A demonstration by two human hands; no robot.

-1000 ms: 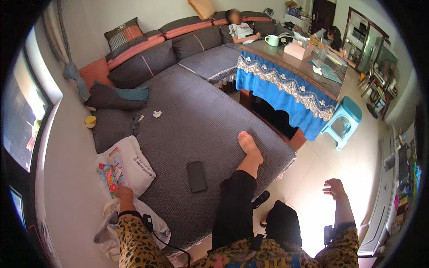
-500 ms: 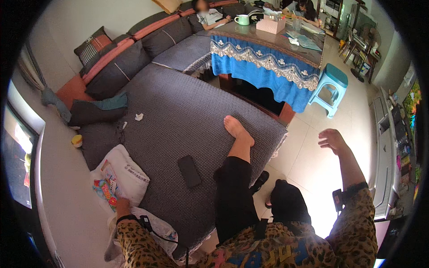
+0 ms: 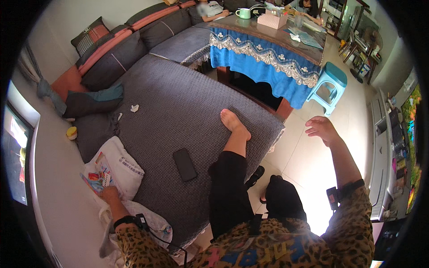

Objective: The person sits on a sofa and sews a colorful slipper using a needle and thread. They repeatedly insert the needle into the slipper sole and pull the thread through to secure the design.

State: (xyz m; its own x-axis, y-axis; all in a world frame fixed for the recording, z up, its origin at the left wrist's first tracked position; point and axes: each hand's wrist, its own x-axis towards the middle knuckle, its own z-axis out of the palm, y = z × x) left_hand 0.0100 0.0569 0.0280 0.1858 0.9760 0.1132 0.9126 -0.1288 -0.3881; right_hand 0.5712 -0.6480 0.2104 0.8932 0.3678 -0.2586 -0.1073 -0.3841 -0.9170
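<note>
My left hand (image 3: 108, 194) reaches low at the left, closed on a thin, brightly coloured packet (image 3: 90, 182) in blue and red. Its fingers are partly hidden, and a white-and-red printed sheet (image 3: 103, 164) lies just beyond them. Beside these is a white cloth bag (image 3: 126, 167) with printing along one edge. My right hand (image 3: 322, 129) hangs in the air over the tiled floor, its fingers loosely apart and holding nothing. A pale patterned cloth (image 3: 154, 225) is bunched near my left wrist.
A dark phone (image 3: 184, 165) and a crumpled tissue (image 3: 134, 108) lie on the grey quilted couch (image 3: 165, 107), where my bare foot (image 3: 232, 120) rests. Beyond stands a table with a blue cloth (image 3: 263, 64); a blue stool (image 3: 328, 87) is beside it. Two people sit at the far side.
My left hand has shifted left and farther away with the packet, which now shows more edge-on. My right hand has moved slightly left and up. The view has shifted a little.
</note>
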